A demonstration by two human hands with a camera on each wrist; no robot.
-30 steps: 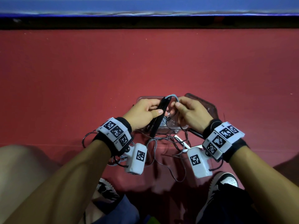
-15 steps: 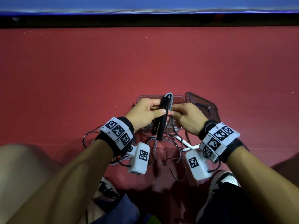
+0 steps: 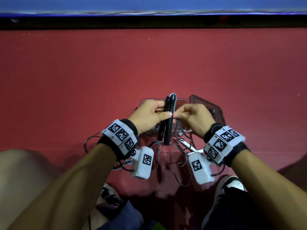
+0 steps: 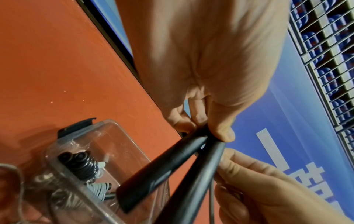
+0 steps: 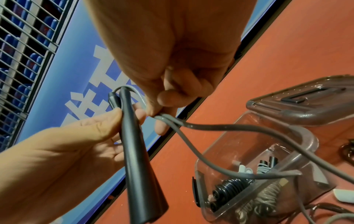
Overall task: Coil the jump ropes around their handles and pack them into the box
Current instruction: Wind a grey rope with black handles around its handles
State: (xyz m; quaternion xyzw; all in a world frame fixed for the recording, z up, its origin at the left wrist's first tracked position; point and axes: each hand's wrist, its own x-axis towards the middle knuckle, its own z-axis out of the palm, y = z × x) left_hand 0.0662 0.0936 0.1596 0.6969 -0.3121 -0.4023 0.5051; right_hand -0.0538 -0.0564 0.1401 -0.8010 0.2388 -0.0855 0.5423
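Observation:
My left hand grips two black jump-rope handles held side by side above the clear plastic box. In the left wrist view the handles fan apart below the thumb. My right hand pinches the grey rope just beside the handles, where it loops off their far tips. The rope trails down over the box, which holds coiled ropes in black and grey. Loose rope lies tangled on the red floor below my hands.
The box's tinted lid lies to the right of the box. A white handle rests on the floor near my right wrist. My shoes and knees are close below. A dark ledge and blue board bound the floor ahead.
The two handles have swung from a slant to nearly straight and side by side. My right hand moved in closer and lower along the rope beside them.

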